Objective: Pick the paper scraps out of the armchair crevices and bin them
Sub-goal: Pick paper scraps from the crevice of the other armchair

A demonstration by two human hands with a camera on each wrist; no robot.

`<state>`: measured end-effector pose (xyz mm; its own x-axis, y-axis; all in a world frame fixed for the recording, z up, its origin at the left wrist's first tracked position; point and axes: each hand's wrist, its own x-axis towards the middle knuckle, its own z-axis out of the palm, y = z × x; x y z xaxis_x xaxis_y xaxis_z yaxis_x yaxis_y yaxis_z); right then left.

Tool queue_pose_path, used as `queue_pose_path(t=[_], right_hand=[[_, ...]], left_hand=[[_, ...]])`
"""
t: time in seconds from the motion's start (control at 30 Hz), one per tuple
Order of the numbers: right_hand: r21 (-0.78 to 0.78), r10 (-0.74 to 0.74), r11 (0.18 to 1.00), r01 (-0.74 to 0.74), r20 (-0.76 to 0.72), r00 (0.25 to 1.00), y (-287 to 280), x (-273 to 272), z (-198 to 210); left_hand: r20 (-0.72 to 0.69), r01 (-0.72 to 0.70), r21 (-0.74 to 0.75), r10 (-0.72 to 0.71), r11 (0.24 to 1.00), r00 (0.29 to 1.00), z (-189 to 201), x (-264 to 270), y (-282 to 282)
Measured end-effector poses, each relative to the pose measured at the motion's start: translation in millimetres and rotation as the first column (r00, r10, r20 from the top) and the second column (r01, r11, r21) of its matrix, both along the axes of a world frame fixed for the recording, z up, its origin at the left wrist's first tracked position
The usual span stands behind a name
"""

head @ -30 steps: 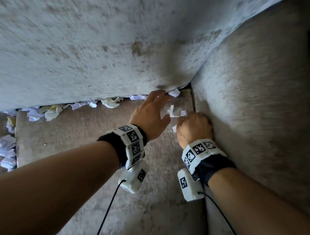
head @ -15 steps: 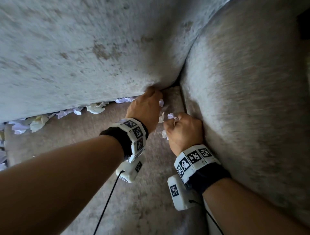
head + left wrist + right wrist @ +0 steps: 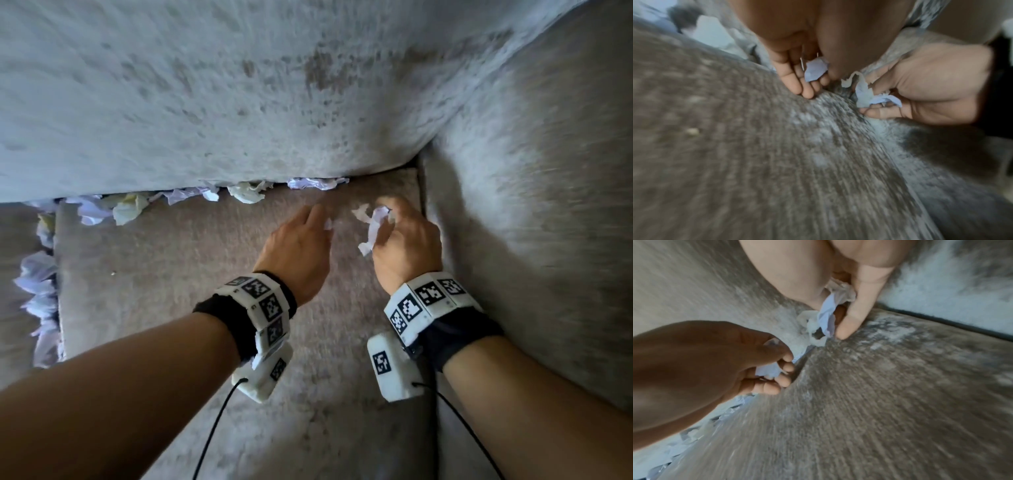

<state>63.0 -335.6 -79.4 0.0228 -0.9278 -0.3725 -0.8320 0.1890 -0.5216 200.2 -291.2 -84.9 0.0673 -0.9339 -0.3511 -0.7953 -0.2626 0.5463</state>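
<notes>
Scraps [image 3: 239, 192] line the crevice between backrest [image 3: 239, 85] and seat [image 3: 171, 267], from 9 to 12 o'clock of the hands, with more down the seat's left edge. The left hand [image 3: 301, 253] hovers over the seat, fingers curled round a small scrap [image 3: 816, 69]. At its 3 o'clock, just beside the armrest [image 3: 531, 205], the right hand [image 3: 407, 243] grips a crumpled bunch [image 3: 373, 226] between thumb and fingers.
</notes>
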Motion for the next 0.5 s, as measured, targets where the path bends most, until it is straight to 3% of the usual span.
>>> queue_pose_path(t=[0.27,0.5], right_hand=[[-0.032,0.085,0.996,-0.083,0.052,0.995,-1.1,49.1,-13.8],[0.074,0.202,0.978,-0.193,-0.139,0.970,-10.3,79.4,-4.1]], left_hand=[[-0.029,-0.122,0.060,0.124,0.991,0.992,7.4,48.6,37.0],[-0.068,-0.181,0.041,0.183,0.983,0.981,5.3,79.3,59.3]])
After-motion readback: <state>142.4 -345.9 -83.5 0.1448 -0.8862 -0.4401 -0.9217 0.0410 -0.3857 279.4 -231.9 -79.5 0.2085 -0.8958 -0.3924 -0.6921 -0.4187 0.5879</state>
